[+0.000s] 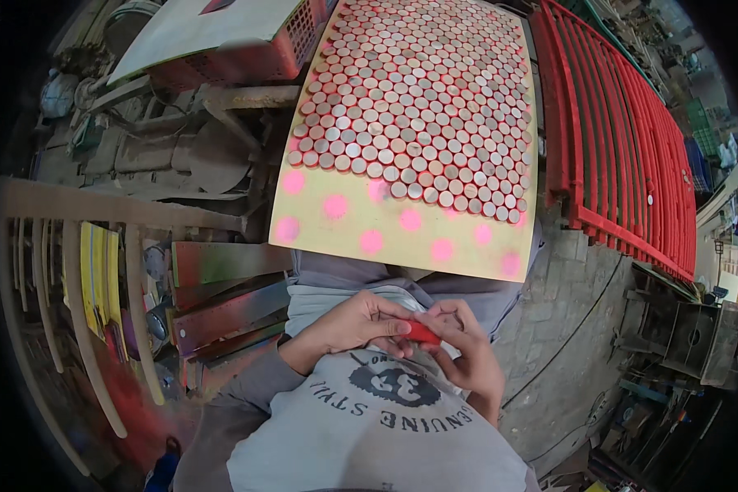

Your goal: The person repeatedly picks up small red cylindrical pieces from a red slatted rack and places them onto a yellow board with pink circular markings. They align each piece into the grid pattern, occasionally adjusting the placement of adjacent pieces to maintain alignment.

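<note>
Close to my shirt front, my left hand (361, 324) and my right hand (469, 348) meet around a small red piece (422, 332). Thumbs and fingers of both hands pinch it from either side, so its full shape is hidden. Just beyond them, a pale yellow board (320, 234) rests at my lap. Close-packed round pieces (410, 123) with pale tops and red sides cover most of it. Pink sprayed spots (371, 242) mark the board's near strip, where no pieces stand.
Red slatted panels (623, 139) stand along the right of the board. At the far left is a red plastic crate (246, 61) with a white sheet (197, 33) on top. A wooden rack (123, 201) and painted planks (230, 283) lie to my left. A dark cable (578, 332) crosses the floor.
</note>
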Tool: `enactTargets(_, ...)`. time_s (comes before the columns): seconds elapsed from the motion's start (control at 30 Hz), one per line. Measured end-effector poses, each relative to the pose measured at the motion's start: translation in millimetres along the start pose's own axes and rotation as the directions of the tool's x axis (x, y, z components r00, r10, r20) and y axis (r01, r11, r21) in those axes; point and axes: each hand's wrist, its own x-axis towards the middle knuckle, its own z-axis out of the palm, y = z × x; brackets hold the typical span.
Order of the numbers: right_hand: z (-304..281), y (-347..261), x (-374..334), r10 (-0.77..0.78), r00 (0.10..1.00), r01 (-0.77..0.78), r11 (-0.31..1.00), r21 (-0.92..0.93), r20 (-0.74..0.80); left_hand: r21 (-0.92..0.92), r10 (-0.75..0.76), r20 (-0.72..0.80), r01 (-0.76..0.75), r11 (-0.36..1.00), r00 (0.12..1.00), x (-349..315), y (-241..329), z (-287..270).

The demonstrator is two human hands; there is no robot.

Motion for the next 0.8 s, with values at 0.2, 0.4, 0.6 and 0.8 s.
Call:
enactTargets(0.2, -2.6, 17.3, 16.4, -0.103, 0.984, 0.095, 0.993, -0.064, -0.145, 0.131, 0.279, -0.137, -0.262, 0.956, 0.95, -3.4, 13.0, 15.9)
enactTargets(0.4, -3.2, 10.6, 39.2, -0.176, 0.976, 0.18, 0.983, 0.025, -0.126, 0.3, 0.493, -0.267, -0.415, 0.859, 0.828, -10.2, 18.4, 32.4)
enactTargets(0.6, -3.9, 16.5, 45.7, -0.232, 0.972, 0.233, 0.97, 0.066, -0.033, 0.294, 0.53, -0.377, -0.445, 0.846, 0.759, -10.6, -4.1, 33.2)
enactTargets(0.8, -26.9, 30.1, 35.7, -0.211, 0.975, 0.214, 0.976, 0.047, -0.076, 0.249, 0.51, -0.371, -0.446, 0.86, 0.776, 18.5, -6.0, 47.0)
